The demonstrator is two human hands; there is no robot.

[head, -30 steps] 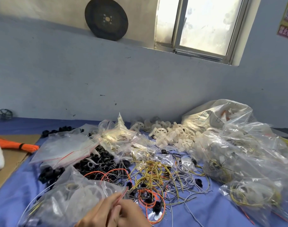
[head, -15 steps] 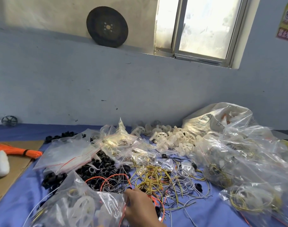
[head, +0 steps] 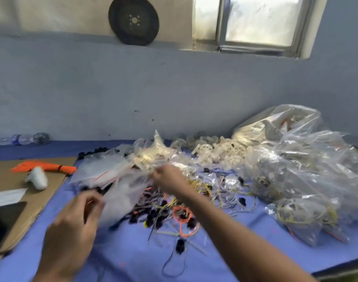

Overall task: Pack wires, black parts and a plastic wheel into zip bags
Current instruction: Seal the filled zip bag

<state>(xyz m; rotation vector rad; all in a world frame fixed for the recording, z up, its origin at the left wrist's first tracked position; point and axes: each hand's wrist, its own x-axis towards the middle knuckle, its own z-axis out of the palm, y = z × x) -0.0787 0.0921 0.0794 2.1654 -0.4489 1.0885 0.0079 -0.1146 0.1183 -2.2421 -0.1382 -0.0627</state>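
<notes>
A clear zip bag (head: 123, 192) is stretched between both hands above the blue cloth, blurred by motion. My left hand (head: 76, 222) pinches its near edge at the lower left. My right hand (head: 165, 177) grips its far edge, arm reaching in from the lower right. Under and beside the bag lie tangled yellow, grey and orange wires (head: 184, 216) mixed with small black parts (head: 153, 216). A heap of white plastic wheels (head: 214, 151) lies farther back. A stack of zip bags (head: 100, 169) with red strips lies to the left.
Filled clear bags (head: 300, 176) pile up on the right. Cardboard (head: 31, 198) on the left carries an orange bundle (head: 43, 166), a white object (head: 37, 178), a paper and a dark phone (head: 3, 222). The grey wall is close behind.
The view has tilted down. My right hand has reached forward and my left hand has come into view; together they have lifted and stretched the bag that lay at the near left.
</notes>
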